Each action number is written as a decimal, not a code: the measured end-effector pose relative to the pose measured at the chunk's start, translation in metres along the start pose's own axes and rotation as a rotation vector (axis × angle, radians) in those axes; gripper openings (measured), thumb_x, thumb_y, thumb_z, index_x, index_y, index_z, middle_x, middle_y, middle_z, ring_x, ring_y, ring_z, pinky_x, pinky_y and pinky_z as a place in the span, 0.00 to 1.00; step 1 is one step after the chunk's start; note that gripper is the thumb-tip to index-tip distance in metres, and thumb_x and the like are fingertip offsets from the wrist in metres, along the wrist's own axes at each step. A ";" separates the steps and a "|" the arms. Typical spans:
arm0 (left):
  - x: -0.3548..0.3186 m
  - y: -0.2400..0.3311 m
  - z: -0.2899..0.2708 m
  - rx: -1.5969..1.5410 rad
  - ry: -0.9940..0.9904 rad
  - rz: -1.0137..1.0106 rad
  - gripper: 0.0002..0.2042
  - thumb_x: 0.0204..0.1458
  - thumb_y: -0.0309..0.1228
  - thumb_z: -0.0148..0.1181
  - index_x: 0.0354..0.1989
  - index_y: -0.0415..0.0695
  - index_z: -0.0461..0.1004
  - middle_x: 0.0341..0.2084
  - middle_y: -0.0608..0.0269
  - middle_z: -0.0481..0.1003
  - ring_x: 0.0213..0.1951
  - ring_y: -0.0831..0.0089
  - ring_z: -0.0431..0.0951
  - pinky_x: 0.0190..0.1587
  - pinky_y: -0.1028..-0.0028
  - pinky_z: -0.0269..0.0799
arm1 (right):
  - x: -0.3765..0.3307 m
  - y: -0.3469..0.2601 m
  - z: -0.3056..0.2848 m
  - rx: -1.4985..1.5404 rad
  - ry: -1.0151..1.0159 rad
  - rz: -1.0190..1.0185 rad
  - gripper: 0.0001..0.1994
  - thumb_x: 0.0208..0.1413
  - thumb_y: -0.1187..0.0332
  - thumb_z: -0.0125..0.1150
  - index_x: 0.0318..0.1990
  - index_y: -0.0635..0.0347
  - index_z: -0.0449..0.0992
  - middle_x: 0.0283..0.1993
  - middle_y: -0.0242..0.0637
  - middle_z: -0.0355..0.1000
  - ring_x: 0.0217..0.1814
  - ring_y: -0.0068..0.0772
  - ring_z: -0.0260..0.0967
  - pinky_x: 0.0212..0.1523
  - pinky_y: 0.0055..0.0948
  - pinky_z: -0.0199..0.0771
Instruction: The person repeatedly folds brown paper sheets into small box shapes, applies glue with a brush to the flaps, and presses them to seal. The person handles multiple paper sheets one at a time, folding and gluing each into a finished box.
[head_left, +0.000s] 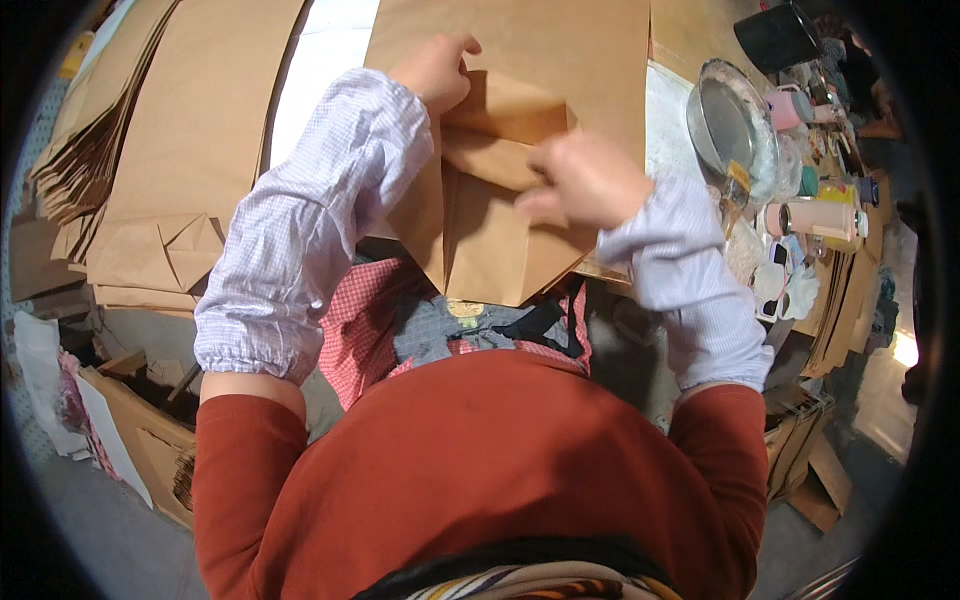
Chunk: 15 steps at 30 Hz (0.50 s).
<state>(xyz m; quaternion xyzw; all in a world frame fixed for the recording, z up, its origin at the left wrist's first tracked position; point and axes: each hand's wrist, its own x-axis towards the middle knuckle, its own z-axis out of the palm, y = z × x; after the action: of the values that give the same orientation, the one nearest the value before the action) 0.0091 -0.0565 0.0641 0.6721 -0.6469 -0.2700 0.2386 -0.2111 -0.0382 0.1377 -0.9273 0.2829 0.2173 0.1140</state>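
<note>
A brown paper bag (490, 270) lies in front of me, its near end partly unfolded into a flap with an open pocket (515, 110). Across the left side of that pocket lies my left hand (437, 75), one finger stretched out apart from the others and nothing visibly held. My right hand (592, 180) is at the pocket's right side, its fingertips over the folded paper. Motion blurs its fingers, so their grip on the paper is unclear. Checked sleeve covers (310, 210) hide both forearms.
Stacks of flat brown paper bags (190, 120) lie to the left. On the right stand a metal basin (722, 120), a pink mug (787, 107), a pale bottle (815, 220) and a black container (778, 38). Cardboard (145, 430) leans at lower left.
</note>
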 end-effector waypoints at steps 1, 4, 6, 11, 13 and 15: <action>-0.005 0.005 -0.002 0.243 0.159 0.134 0.15 0.43 0.23 0.60 0.43 0.40 0.74 0.34 0.57 0.75 0.36 0.64 0.76 0.40 0.66 0.73 | -0.009 -0.009 0.005 -0.093 -0.041 -0.049 0.33 0.45 0.40 0.66 0.46 0.61 0.75 0.33 0.45 0.76 0.36 0.52 0.75 0.37 0.43 0.75; -0.032 0.026 -0.001 0.720 0.368 0.535 0.10 0.43 0.27 0.62 0.36 0.42 0.75 0.30 0.57 0.75 0.38 0.62 0.76 0.44 0.64 0.72 | -0.020 -0.019 0.014 -0.079 -0.249 0.044 0.36 0.51 0.33 0.53 0.52 0.58 0.74 0.34 0.47 0.77 0.38 0.51 0.76 0.39 0.44 0.76; -0.054 0.041 0.004 0.729 0.163 0.821 0.06 0.44 0.31 0.61 0.30 0.44 0.77 0.27 0.58 0.74 0.41 0.62 0.76 0.46 0.62 0.71 | -0.012 -0.017 0.017 -0.133 -0.198 0.048 0.34 0.53 0.36 0.53 0.54 0.57 0.73 0.36 0.47 0.77 0.40 0.51 0.76 0.40 0.45 0.76; -0.080 0.085 0.032 0.860 -0.715 -0.120 0.14 0.55 0.32 0.54 0.46 0.40 0.77 0.42 0.53 0.79 0.41 0.59 0.81 0.43 0.66 0.77 | 0.019 0.002 0.032 -0.010 -0.094 -0.007 0.24 0.52 0.64 0.59 0.58 0.55 0.67 0.41 0.46 0.78 0.44 0.51 0.76 0.43 0.45 0.77; -0.080 0.080 0.027 0.866 -0.565 -0.264 0.17 0.57 0.31 0.52 0.52 0.38 0.74 0.43 0.50 0.78 0.43 0.57 0.80 0.46 0.67 0.76 | 0.019 0.006 0.048 -0.074 -0.065 0.123 0.26 0.49 0.69 0.60 0.59 0.55 0.65 0.42 0.47 0.78 0.46 0.50 0.77 0.43 0.44 0.78; -0.094 0.054 0.009 0.879 -0.319 -0.148 0.18 0.55 0.30 0.52 0.53 0.37 0.72 0.44 0.49 0.78 0.45 0.55 0.79 0.47 0.67 0.75 | 0.006 0.016 0.063 -0.129 -0.053 0.283 0.27 0.46 0.69 0.62 0.57 0.57 0.66 0.43 0.47 0.77 0.46 0.48 0.76 0.42 0.43 0.78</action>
<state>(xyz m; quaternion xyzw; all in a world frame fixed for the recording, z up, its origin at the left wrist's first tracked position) -0.0379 0.0351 0.0987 0.7038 -0.6788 -0.0866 -0.1908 -0.2377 -0.0332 0.0778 -0.8774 0.3930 0.2735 0.0298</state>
